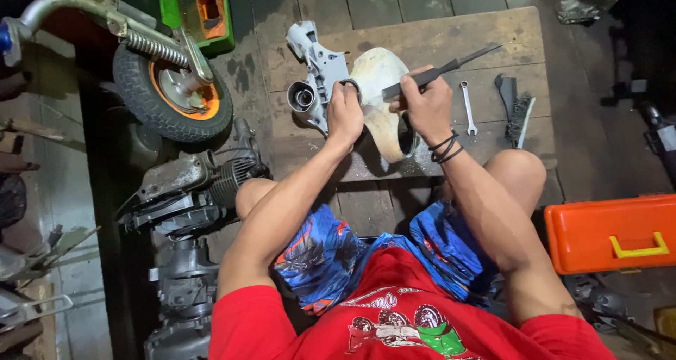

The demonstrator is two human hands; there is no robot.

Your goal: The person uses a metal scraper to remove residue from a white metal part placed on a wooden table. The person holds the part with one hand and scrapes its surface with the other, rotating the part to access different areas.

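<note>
Seen from above, a person in a red shirt and blue patterned shorts sits on the floor at a low wooden board (pixel 436 36), both bare hands working on a cream-coloured curved cover (pixel 377 85) that lies on the board beside a grey metal housing (pixel 320 64). The left hand (pixel 345 113) is closed, its fingers pinching a small dark ring (pixel 350 85) against the upper left edge of the cover. The right hand (pixel 426 106) is clamped in a fist around the handle of a long dark tool (pixel 451 65), seemingly a file or screwdriver. The tool's long axis runs diagonally, its thin tip pointing up and to the right, away from the cover, while the handle end sits just beside the cover's right edge. The left hand is therefore the one directly on the ring, and the two hands stand close together with the cover between them. A small spanner (pixel 468 106) and a brush (pixel 517 113) lie to the right on the board; an orange toolbox (pixel 609 233) sits at the right, and a small wheel (pixel 169 92) and an engine (pixel 190 191) at the left.
</note>
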